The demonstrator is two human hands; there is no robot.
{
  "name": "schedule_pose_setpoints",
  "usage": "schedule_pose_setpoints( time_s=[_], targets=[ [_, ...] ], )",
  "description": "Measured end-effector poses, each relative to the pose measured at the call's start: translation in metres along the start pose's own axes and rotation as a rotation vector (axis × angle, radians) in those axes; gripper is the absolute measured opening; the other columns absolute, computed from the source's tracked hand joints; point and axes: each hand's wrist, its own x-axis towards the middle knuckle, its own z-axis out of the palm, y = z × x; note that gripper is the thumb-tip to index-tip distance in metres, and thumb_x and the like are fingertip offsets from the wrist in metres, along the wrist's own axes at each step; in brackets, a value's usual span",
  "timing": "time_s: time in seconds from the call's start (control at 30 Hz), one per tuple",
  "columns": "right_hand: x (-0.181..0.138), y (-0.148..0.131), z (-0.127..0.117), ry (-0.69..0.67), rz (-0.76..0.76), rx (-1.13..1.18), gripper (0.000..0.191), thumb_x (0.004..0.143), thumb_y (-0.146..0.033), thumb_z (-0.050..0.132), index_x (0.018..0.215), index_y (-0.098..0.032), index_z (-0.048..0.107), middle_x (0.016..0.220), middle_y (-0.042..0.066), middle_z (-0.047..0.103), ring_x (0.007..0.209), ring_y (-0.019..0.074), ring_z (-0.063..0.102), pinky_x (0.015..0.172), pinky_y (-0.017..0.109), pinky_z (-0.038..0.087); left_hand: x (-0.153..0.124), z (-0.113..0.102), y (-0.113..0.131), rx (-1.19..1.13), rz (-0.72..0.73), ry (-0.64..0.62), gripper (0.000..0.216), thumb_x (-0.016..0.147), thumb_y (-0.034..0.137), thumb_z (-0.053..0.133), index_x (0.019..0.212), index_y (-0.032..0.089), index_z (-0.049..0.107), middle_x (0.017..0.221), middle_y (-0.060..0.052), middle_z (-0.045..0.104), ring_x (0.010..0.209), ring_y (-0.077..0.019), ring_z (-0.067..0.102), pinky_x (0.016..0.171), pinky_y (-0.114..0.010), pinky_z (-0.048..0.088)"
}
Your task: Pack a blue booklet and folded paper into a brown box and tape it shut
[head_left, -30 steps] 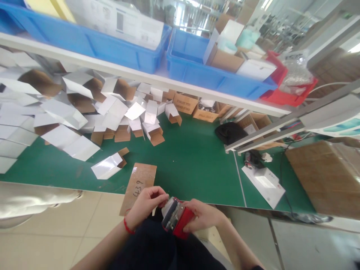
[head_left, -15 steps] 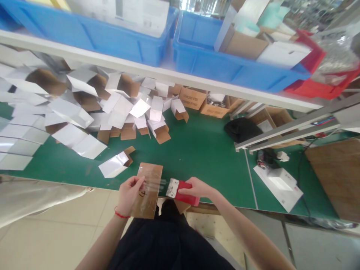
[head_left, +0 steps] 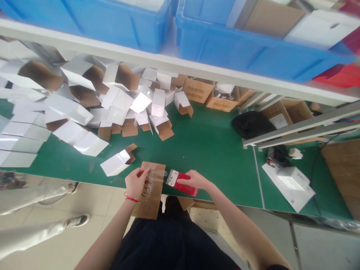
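Note:
My right hand point(head_left: 194, 180) is wrapped round a red tape dispenser point(head_left: 184, 183) with a pale metal front end. A strip of clear tape point(head_left: 158, 174) stretches from the dispenser to my left hand point(head_left: 137, 183), whose thumb and fingers pinch its free end. Under the strip lies a brown cardboard box point(head_left: 152, 204) with handwritten dark digits, overhanging the front edge of the green table point(head_left: 208, 146). The left hand rests over the box's left side. Just beyond it, a small white carton point(head_left: 114, 164) lies with a brown flap open.
White cartons point(head_left: 118, 107) are heaped at the back left. Brown boxes point(head_left: 198, 90) with print stand under a shelf rail point(head_left: 180, 65) carrying blue bins point(head_left: 219, 48). A black cloth point(head_left: 250, 125) lies by the metal supports. Another person's legs point(head_left: 30, 234) are at the left.
The view has shifted, and both hands appear slightly higher in it. The left hand has turned a little and more of the digits show. Another person's legs and shoe have come into view.

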Motion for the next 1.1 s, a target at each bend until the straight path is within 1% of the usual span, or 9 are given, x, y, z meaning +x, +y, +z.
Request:
schedule_pose_setpoints(
  time_s=[0.17,0.33,0.43,0.57,0.73,0.83,1.0,1.1],
  targets=[
    [0.007,0.002,0.002,0.007,-0.006,-0.001,0.053,0.082,-0.064,0.064,0.063,-0.015,0.064,0.060,0.002,0.064,0.057,0.0155,0.060,0.049,0.023,0.038,0.005,0.002,-0.006,0.047,0.081,0.020,0.039,0.075,0.058,0.059,0.072,0.020,0.066,0.072,-0.004,0.068,0.069,-0.0219,0.060,0.072,-0.034,0.045],
    [0.008,0.003,0.001,0.012,-0.004,-0.003,0.053,0.082,-0.065,0.064,0.062,-0.015,0.064,0.061,0.002,0.065,0.057,0.0154,0.060,0.050,0.023,0.038,0.008,0.006,-0.013,0.079,0.174,0.018,0.037,0.078,0.057,0.058,0.076,0.020,0.064,0.076,-0.005,0.067,0.074,-0.0227,0.061,0.078,-0.035,0.045],
    [0.010,0.005,0.002,0.009,0.008,-0.003,0.054,0.081,-0.066,0.065,0.062,-0.015,0.064,0.060,0.002,0.065,0.056,0.0153,0.060,0.050,0.023,0.038,0.009,0.009,-0.017,0.093,0.212,0.021,0.036,0.081,0.056,0.057,0.077,0.020,0.063,0.080,-0.006,0.068,0.075,-0.0231,0.061,0.079,-0.036,0.046],
    [0.015,0.008,0.004,0.018,0.010,-0.008,0.054,0.081,-0.066,0.065,0.063,-0.016,0.064,0.061,0.001,0.065,0.056,0.0149,0.060,0.050,0.023,0.038,0.010,0.011,-0.021,0.113,0.256,0.029,0.032,0.082,0.052,0.057,0.079,0.021,0.060,0.084,-0.007,0.067,0.082,-0.0249,0.062,0.081,-0.037,0.048],
    [0.021,0.008,0.007,0.025,0.015,-0.020,0.054,0.082,-0.066,0.066,0.060,-0.016,0.062,0.060,0.002,0.064,0.056,0.0148,0.058,0.051,0.024,0.038,0.009,0.011,-0.022,0.138,0.286,0.051,0.030,0.083,0.050,0.058,0.079,0.021,0.060,0.084,-0.007,0.062,0.086,-0.0251,0.061,0.081,-0.036,0.050],
    [0.022,0.007,0.009,0.025,0.013,-0.025,0.053,0.083,-0.064,0.066,0.061,-0.016,0.062,0.060,0.002,0.064,0.057,0.0152,0.059,0.051,0.024,0.038,0.008,0.010,-0.022,0.159,0.284,0.064,0.031,0.083,0.051,0.059,0.078,0.021,0.064,0.091,-0.008,0.057,0.087,-0.0251,0.060,0.079,-0.037,0.052],
    [0.023,0.002,0.009,0.042,-0.002,-0.044,0.053,0.083,-0.064,0.066,0.060,-0.017,0.060,0.064,0.003,0.065,0.059,0.0159,0.059,0.051,0.024,0.037,0.005,0.012,-0.023,0.156,0.290,0.149,0.036,0.081,0.053,0.062,0.081,0.018,0.068,0.103,-0.012,0.051,0.097,-0.0286,0.059,0.086,-0.042,0.054],
    [0.023,-0.001,0.008,0.052,-0.025,-0.056,0.053,0.083,-0.064,0.067,0.059,-0.017,0.058,0.064,0.003,0.065,0.059,0.0157,0.059,0.051,0.024,0.036,0.005,0.017,-0.028,0.117,0.294,0.206,0.038,0.080,0.054,0.064,0.081,0.017,0.068,0.111,-0.014,0.049,0.101,-0.0293,0.058,0.088,-0.043,0.055]
  ],
)
